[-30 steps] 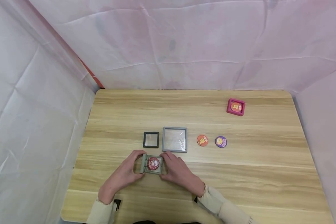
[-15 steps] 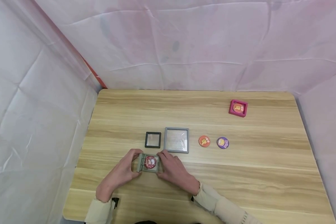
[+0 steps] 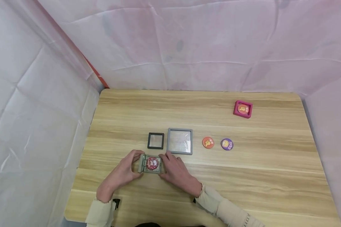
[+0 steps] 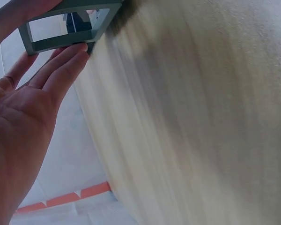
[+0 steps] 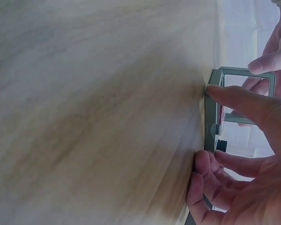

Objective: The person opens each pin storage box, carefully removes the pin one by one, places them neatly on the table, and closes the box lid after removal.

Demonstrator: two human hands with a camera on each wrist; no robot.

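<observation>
A grey-green hinged display frame point(image 3: 141, 163) stands opened, one half raised at the left and the other flat on the table. Over the flat half's clear film lies a round red badge point(image 3: 152, 163) with a cartoon print. My left hand point(image 3: 122, 173) grips the raised half by its edges between thumb and fingers; the left wrist view shows this frame half point(image 4: 61, 42) from the side. With thumb and fingers my right hand point(image 3: 177, 170) pinches the flat half at its right end. In the right wrist view the right thumb point(image 5: 239, 99) presses the frame's edge point(image 5: 210, 122).
Beyond the hands lie a small black frame point(image 3: 149, 141) and a larger grey frame point(image 3: 180, 129). To their right are an orange badge point(image 3: 208, 142) and a purple badge point(image 3: 226, 144). A magenta frame point(image 3: 236, 109) holding an orange badge sits far right on the wooden table point(image 3: 258, 189).
Both hands have shifted the grey-green frame a little to the left along the table, keeping hold of it. In the last half second they barely move.
</observation>
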